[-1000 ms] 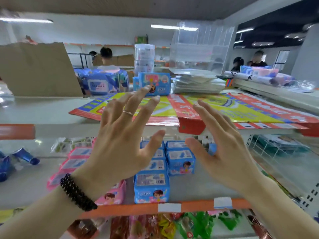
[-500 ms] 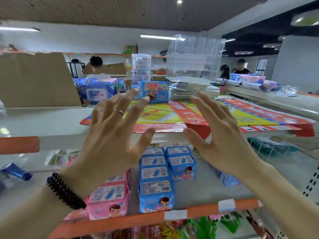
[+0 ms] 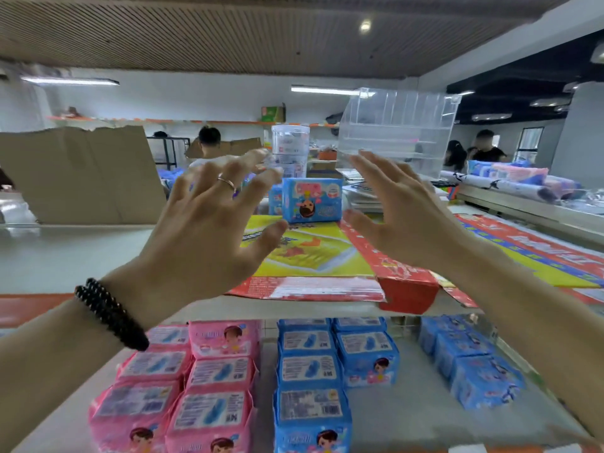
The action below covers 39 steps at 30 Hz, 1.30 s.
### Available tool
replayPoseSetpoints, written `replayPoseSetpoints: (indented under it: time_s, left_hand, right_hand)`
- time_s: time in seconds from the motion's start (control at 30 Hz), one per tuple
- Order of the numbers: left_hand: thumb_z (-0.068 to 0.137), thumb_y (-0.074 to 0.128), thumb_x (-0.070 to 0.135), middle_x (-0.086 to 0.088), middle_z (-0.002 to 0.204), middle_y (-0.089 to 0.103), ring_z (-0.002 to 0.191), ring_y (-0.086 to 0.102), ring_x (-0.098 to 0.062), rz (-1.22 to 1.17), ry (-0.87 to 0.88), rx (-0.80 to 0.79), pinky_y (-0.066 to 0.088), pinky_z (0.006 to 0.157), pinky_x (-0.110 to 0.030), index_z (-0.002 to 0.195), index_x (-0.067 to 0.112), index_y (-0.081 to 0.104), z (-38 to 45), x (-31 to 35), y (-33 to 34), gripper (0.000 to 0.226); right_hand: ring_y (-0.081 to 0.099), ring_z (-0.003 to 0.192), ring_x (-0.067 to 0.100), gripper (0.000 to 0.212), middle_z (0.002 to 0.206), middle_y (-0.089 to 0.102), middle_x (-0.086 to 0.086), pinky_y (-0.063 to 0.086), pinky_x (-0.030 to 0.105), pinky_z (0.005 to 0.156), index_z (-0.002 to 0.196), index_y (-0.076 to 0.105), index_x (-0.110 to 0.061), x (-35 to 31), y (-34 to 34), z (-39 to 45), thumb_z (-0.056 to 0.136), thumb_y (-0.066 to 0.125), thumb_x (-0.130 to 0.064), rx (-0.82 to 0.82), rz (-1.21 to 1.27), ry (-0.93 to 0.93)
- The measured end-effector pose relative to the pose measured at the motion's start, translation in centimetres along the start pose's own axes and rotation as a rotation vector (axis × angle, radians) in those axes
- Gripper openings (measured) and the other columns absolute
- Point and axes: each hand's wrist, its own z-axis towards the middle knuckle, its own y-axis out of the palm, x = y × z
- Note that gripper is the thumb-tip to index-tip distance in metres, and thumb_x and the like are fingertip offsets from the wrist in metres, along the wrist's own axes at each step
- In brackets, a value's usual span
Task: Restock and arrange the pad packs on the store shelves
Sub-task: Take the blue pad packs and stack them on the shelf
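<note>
Both hands are hovering spread-fingered above the top shelf (image 3: 81,253), holding nothing. The left hand (image 3: 209,230), wearing a ring (image 3: 227,183) and a black bead bracelet (image 3: 109,313), and the right hand (image 3: 408,217) are flanking a blue pad pack (image 3: 312,199) that is standing upright further back on the top shelf, at the far edge of a flattened yellow and red carton (image 3: 310,253); neither hand is touching it. On the lower shelf (image 3: 408,410), pink pad packs (image 3: 209,413) are lying in rows towards the left, blue pad packs (image 3: 310,371) are sitting in rows at the middle, and more blue packs (image 3: 470,361) are lying near its right edge. A clear plastic organiser (image 3: 398,125) is standing behind the right hand.
</note>
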Motion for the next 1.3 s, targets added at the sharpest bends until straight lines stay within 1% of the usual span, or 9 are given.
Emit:
replayPoseSetpoints:
  time_s: [0.3,0.5,0.7,0.8,0.9,0.97,1.07,1.13,1.3]
  left_hand:
    - [0.091,0.035,0.063,0.007,0.160,0.031,0.145,0.027,-0.021,-0.021,-0.168,-0.037,0.026,0.113,-0.050,0.147,0.032,0.038,3.8,-2.5,2.5,0.064]
    - [0.091,0.032,0.063,0.006,0.162,0.028,0.146,0.022,-0.018,0.079,-0.176,-0.138,0.025,0.114,-0.048,0.151,0.032,0.034,5.2,-3.3,3.8,0.067]
    - [0.090,0.022,0.065,0.005,0.161,0.031,0.145,0.030,-0.023,0.174,-0.138,-0.247,0.031,0.114,-0.050,0.150,0.029,0.037,5.7,-3.5,5.1,0.072]
    - [0.090,0.022,0.065,0.008,0.163,0.027,0.147,0.028,-0.020,0.174,-0.135,-0.281,0.030,0.113,-0.047,0.147,0.029,0.042,5.4,-3.2,5.3,0.070]
    - [0.088,0.018,0.068,0.011,0.163,0.023,0.147,0.023,-0.015,0.146,-0.149,-0.319,0.030,0.112,-0.045,0.144,0.035,0.041,4.8,-3.2,5.1,0.069]
    - [0.088,0.017,0.069,0.012,0.163,0.023,0.148,0.020,-0.013,0.149,-0.160,-0.324,0.029,0.112,-0.044,0.144,0.037,0.039,4.3,-3.2,4.7,0.069]
    - [0.087,0.016,0.070,0.015,0.164,0.018,0.149,0.014,-0.008,0.144,-0.204,-0.332,0.025,0.114,-0.040,0.148,0.039,0.035,3.7,-3.0,4.0,0.072]
    - [0.087,0.018,0.070,0.016,0.164,0.018,0.149,0.014,-0.008,0.137,-0.225,-0.326,0.025,0.113,-0.040,0.148,0.039,0.035,3.2,-2.9,3.3,0.071]
    - [0.087,0.016,0.071,0.015,0.164,0.016,0.150,0.010,-0.007,0.152,-0.267,-0.357,0.021,0.116,-0.039,0.149,0.038,0.034,1.6,-2.7,1.9,0.072]
  right_hand:
    - [0.024,0.147,0.025,0.078,0.164,0.023,-0.002,0.031,0.050,0.112,0.158,0.016,-0.025,4.3,4.4,9.5,0.094,0.058,-0.044,-0.148,-0.047,-0.084]
    - [0.020,0.150,0.026,0.084,0.165,0.019,-0.002,0.027,0.056,0.116,0.159,0.010,-0.027,5.8,8.2,14.4,0.092,0.059,-0.039,-0.290,-0.100,-0.099]
    - [0.016,0.151,0.024,0.084,0.165,0.020,0.000,0.024,0.059,0.116,0.159,0.011,-0.025,7.5,12.0,17.5,0.092,0.060,-0.038,-0.398,-0.129,-0.131]
    - [0.022,0.149,0.025,0.086,0.164,0.022,0.002,0.026,0.054,0.116,0.158,0.013,-0.024,8.4,14.2,18.6,0.091,0.063,-0.043,-0.486,-0.142,-0.167]
    - [0.028,0.147,0.029,0.099,0.163,0.026,0.006,0.029,0.047,0.118,0.159,0.008,-0.024,8.7,15.5,19.9,0.086,0.071,-0.045,-0.597,-0.107,-0.127]
    - [0.038,0.141,0.030,0.108,0.159,0.034,0.007,0.035,0.046,0.114,0.159,0.008,-0.026,8.9,16.0,20.6,0.080,0.076,-0.051,-0.642,-0.079,-0.079]
    - [0.051,0.127,0.028,0.107,0.149,0.046,0.007,0.043,0.045,0.106,0.157,0.011,-0.027,9.3,17.2,21.2,0.077,0.076,-0.056,-0.677,-0.112,-0.069]
    - [0.046,0.131,0.029,0.108,0.151,0.042,0.007,0.040,0.047,0.109,0.157,0.010,-0.029,9.3,17.8,21.3,0.075,0.073,-0.061,-0.685,-0.151,-0.063]
    - [0.013,0.149,0.031,0.110,0.159,0.022,0.007,0.023,0.056,0.117,0.156,0.013,-0.025,8.7,17.4,21.7,0.074,0.073,-0.066,-0.635,-0.234,-0.062]
